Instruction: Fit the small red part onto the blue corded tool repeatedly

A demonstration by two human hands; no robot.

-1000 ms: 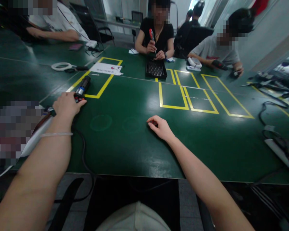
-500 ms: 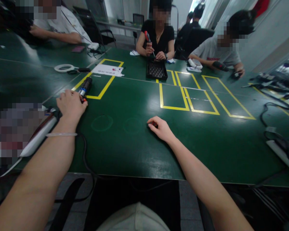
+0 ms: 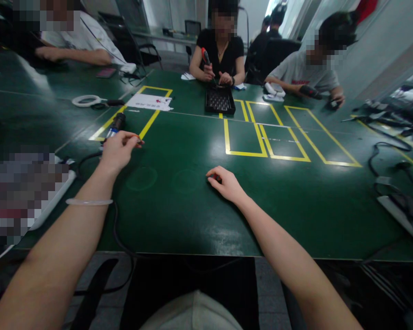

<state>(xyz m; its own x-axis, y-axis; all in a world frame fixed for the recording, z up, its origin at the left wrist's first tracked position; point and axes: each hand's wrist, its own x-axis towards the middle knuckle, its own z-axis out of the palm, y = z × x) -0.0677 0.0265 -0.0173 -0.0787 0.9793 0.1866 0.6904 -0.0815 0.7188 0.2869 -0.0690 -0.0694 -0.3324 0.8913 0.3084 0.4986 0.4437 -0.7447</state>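
Note:
My left hand [image 3: 117,150] is over the green table with thumb and fingers pinched together, and a small orange-red bit shows at the fingertips. Just behind it lies a black cylindrical tool [image 3: 117,122] with a blue band, partly covered by the hand; I cannot tell its kind. My right hand [image 3: 225,183] rests on the table near the middle, its fingers curled inward. A little red shows inside its curl, too small to name. Two faint rings mark the tabletop between my hands.
Yellow tape outlines [image 3: 246,153] mark the green table [image 3: 179,220]. A white paper [image 3: 149,101] and a white ring-shaped tool [image 3: 86,101] lie at back left. Across sits a person working over a black tray [image 3: 220,101]. Cables [image 3: 373,160] run along the right.
My left hand has moved right, off the black tool's near end, and now pinches a small orange-red bit. My right hand has hardly moved. The view has shifted slightly.

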